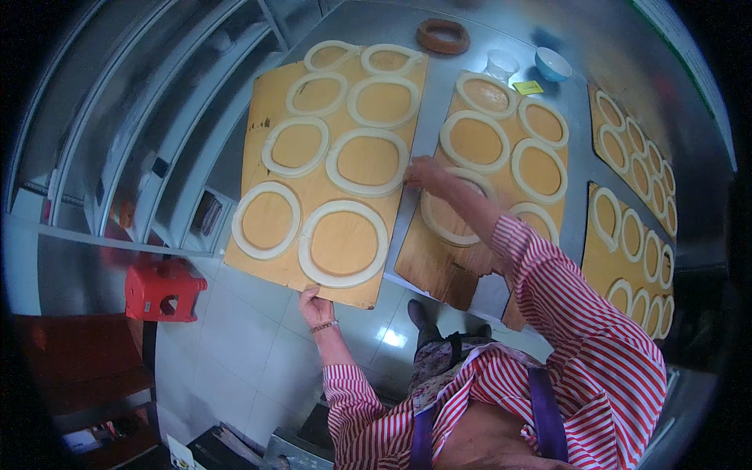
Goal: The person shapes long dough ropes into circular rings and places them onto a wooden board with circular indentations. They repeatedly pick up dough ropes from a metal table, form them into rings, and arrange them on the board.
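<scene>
A wooden board (313, 184) carries several pale dough rings (342, 243) in two columns and tilts over the table's near left edge. My left hand (316, 307) is closed on the board's near edge, thumb on top and fingers mostly hidden beneath. My right hand (424, 171) grips the same board's right edge, with its fingers curled and partly hidden. The right forearm crosses above a second wooden board (450, 270) with more dough rings (539, 170), covering part of them. That board's near end is bare and dark-stained.
Two more boards of rings (633, 149) (599, 262) lie on the metal table (501, 39) at the right. Towards the back are a brown ring-shaped object (442, 37), a clear cup (501, 64), a blue bowl (553, 64) and a yellow card (528, 88). A metal rack (102, 133) and red stool (163, 291) stand left.
</scene>
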Demonstrator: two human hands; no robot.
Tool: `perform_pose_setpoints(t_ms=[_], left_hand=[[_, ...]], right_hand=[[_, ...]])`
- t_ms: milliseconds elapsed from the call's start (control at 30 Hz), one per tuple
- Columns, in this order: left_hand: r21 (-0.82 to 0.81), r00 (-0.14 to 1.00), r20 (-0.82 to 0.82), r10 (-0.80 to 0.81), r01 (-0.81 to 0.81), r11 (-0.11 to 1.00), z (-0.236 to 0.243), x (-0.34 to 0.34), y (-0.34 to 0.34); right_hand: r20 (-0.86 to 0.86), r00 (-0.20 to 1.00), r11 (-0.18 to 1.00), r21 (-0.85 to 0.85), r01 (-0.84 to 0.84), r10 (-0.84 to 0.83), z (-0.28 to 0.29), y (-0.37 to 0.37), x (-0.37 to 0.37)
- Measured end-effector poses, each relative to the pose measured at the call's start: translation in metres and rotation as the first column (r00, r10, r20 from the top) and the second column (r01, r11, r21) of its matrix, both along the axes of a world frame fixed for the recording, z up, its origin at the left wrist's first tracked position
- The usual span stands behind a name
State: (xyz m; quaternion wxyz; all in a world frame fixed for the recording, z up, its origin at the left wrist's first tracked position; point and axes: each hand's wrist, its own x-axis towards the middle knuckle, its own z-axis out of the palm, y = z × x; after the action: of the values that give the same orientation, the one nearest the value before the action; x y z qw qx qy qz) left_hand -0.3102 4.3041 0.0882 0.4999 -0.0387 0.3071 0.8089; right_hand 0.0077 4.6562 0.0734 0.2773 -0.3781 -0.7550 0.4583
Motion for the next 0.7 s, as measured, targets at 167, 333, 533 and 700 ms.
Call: perform_pose_setpoints(t_ms=[167, 333, 533, 700], left_hand=[[-0.019, 0.991, -0.075, -0.107, 0.106, 0.994, 0.028, 0.019, 0.028], [-0.050, 0.998, -0.055, -0.031, 0.029, 0.998, 0.026, 0.015, 0.046], [-0.353, 0.954, -0.298, -0.027, -0.083, 0.932, 0.009, -0.018, 0.076], [-0.320, 0.937, -0.320, -0.139, 0.032, 0.947, 0.024, -0.043, 0.109]], right_hand=[[0.012, 0.961, 0.881, -0.395, 0.259, -0.277, 0.028, -0.069, -0.003], [-0.095, 0.949, 0.810, -0.551, 0.202, -0.302, 0.060, -0.158, -0.010], [-0.148, 0.933, 0.724, -0.674, 0.148, -0.328, 0.076, -0.239, 0.022], [-0.092, 0.950, 0.650, -0.749, 0.132, -0.300, 0.079, -0.260, 0.046]])
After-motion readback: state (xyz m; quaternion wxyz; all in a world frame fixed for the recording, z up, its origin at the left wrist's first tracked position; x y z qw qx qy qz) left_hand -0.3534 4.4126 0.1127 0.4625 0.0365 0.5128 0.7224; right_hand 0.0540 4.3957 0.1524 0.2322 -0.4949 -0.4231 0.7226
